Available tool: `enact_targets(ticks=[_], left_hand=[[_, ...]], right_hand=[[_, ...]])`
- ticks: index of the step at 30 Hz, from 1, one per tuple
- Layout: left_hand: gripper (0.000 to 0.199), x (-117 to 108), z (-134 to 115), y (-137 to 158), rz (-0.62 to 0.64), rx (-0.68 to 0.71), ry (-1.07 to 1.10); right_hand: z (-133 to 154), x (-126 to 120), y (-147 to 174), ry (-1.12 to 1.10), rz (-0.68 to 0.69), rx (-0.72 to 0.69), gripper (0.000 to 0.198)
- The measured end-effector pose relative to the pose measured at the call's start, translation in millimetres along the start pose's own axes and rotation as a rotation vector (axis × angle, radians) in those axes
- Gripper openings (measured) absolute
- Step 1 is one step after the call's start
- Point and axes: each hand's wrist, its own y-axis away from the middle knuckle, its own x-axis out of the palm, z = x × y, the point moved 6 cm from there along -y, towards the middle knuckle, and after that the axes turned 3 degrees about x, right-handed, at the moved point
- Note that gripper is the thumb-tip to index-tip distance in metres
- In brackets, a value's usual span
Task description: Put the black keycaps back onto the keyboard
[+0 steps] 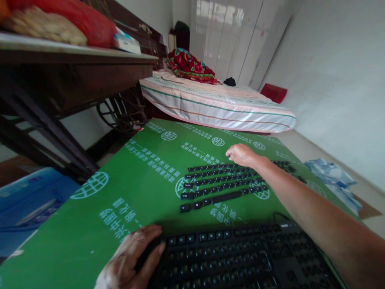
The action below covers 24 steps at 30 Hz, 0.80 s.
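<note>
A black keyboard (pixel 215 249) lies close to me, and most of its key places below the top row are bare sockets. My left hand (pixel 134 257) grips its left end, thumb on top and fingers around the far corner. Beyond it, loose black keycaps are laid out in rows, with the long space bar (pixel 226 197) in the nearest row. My right hand (pixel 242 154) is above the far row of keycaps, fingers pinched together. A small dark bit shows at the fingertips, too small to name.
Everything rests on a green printed board (pixel 126 172). A bed (pixel 216 102) stands past its far edge, and a dark wooden table (pixel 90 76) rises at the left. A blue package (pixel 36 204) is at lower left; crumpled plastic (pixel 333 176) lies on the right.
</note>
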Motion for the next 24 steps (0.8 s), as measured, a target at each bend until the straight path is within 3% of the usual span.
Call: enact_targets(ticks=[4,7,12,17,24], left_hand=[[0.034,-0.8,-7.9,-7.9,0.077,-0.092,0.068],[0.038,2.3,-6.6,-8.1,0.112,-0.151,0.090],[0.044,5.4,-6.7,-9.8,0.151,-0.201,0.127],[0.045,6.8,-10.8,-13.8,0.163,-0.209,0.140],[0.047,6.1,-12.3,-14.6,0.163,-0.223,0.154]], right_hand=[[25.9,-4.3,58.2,-0.110,-0.013,-0.048,0.021],[46.2,-3.2,113.7,-0.362,-0.041,-0.114,0.018],[65.1,10.5,187.6,-0.439,-0.104,-0.105,0.014],[72.9,30.2,223.2,-0.383,-0.169,-0.089,0.014],[79.6,38.0,237.7,-0.329,-0.213,-0.126,0.015]])
